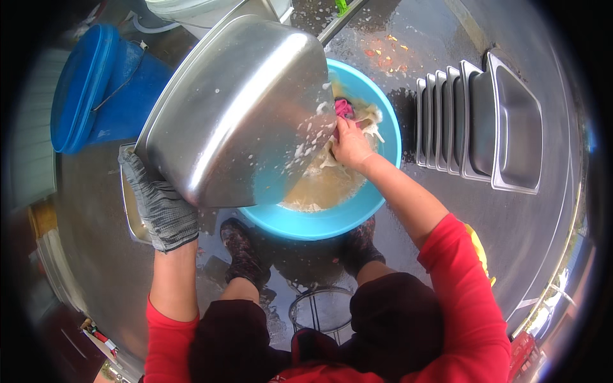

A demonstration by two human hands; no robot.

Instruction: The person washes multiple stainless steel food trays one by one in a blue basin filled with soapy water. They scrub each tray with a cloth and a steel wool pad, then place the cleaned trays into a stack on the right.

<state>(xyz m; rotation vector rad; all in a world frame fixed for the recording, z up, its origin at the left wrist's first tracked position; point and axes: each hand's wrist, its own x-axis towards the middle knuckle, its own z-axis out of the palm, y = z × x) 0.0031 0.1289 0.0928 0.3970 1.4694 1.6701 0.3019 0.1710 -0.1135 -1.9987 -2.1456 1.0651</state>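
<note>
My left hand (163,206), in a grey knitted work glove, grips the rim of a deep stainless steel pan (239,110). The pan is tilted over a turquoise plastic basin (316,227), its shiny outer side turned up and flecked with suds. Bare and wet, my right hand (352,146) holds a pink cloth (344,108) beside the pan's lower right edge. Part of the cloth lies behind my fingers. Cloudy brownish water (330,191) with foam fills the lower part of the basin. The pan hides the basin's left side.
Several steel pans (517,124) stand on their sides in a row at right. A blue lidded bucket (124,95) lies at left, near another steel pan (136,220) behind my glove. White buckets (196,16) stand at the top. Food scraps (388,55) lie on wet ground.
</note>
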